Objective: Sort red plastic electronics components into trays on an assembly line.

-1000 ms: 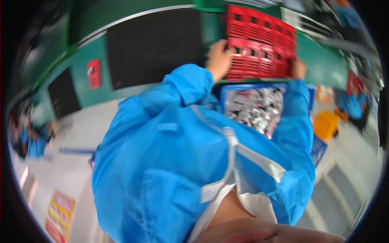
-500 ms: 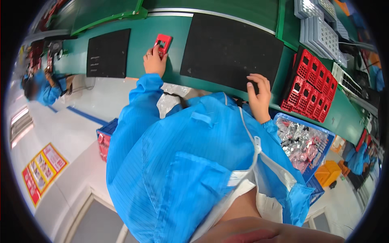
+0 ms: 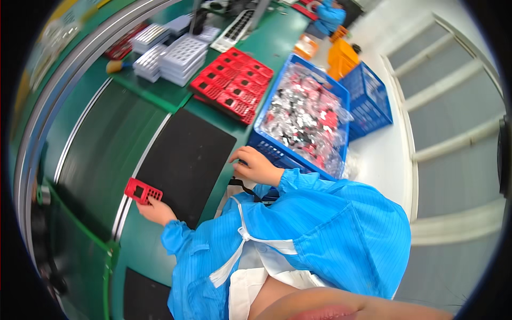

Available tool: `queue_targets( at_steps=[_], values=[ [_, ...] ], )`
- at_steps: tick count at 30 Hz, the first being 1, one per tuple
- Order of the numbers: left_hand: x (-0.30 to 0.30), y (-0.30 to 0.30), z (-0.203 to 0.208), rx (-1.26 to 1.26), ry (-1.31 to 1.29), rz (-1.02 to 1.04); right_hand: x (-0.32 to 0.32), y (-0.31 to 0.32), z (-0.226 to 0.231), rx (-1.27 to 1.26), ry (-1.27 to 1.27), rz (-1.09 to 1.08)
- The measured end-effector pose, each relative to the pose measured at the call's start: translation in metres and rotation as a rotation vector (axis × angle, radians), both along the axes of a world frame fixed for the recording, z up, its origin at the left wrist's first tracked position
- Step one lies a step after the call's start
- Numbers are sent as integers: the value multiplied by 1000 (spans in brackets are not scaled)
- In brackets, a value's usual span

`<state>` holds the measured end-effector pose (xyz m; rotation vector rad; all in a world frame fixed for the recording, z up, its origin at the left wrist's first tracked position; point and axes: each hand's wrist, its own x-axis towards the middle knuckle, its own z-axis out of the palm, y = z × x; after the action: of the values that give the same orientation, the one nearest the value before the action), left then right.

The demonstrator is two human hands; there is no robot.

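My left hand (image 3: 154, 210) grips a red plastic handset shell (image 3: 143, 191) by its lower edge. The shell has a square window and rows of small keypad holes. It is at the left border of a black mat (image 3: 184, 154) on the green table. My right hand (image 3: 258, 166) is at the mat's near right corner, beside a blue crate (image 3: 298, 165). Its fingers are loosely bent and apart, with nothing seen in them.
Several red shells (image 3: 234, 82) lie in rows beyond the mat. Stacks of pale grey trays (image 3: 178, 58) stand farther back. The blue crate holds bagged red and silver pieces. A second black mat (image 3: 146, 296) is at lower left, and a green rail (image 3: 80, 221) runs along the left.
My view has swung to the right. The red shell has moved with my left hand to the mat's border. My right hand's fingers are more bent than before.
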<state>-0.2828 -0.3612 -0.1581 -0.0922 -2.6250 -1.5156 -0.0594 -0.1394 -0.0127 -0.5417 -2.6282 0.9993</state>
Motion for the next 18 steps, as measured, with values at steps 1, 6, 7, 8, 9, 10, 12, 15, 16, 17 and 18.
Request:
queue_targets(
  at_steps=[1,6,7,8,9,10,12,15,16,17,18],
  values=[
    [2,9,9,15,11,-48,17,4,-1,19,-5,-80],
    [-2,17,8,-221,-1,10,90,17,-15,71,-94,-294],
    [-4,19,5,-227,2,5,102,22,-19,84,-119,-326],
    [-4,17,7,-149,8,-4,112,25,-22,92,-145,-354],
    [-2,13,11,-80,10,-18,121,29,-26,154,-193,-423],
    [0,12,17,-100,11,-22,132,40,-27,200,-257,-496],
    [17,3,46,-255,135,96,169,78,-51,353,-181,-595],
    [46,39,72,-222,138,-70,238,142,-53,202,-414,-869],
    [56,51,82,-102,112,-153,260,159,-62,451,-375,-839],
    [66,62,77,-33,91,-152,265,177,-65,445,-411,-835],
    [76,74,78,-55,94,-152,263,196,-64,422,-415,-830]
  ],
)
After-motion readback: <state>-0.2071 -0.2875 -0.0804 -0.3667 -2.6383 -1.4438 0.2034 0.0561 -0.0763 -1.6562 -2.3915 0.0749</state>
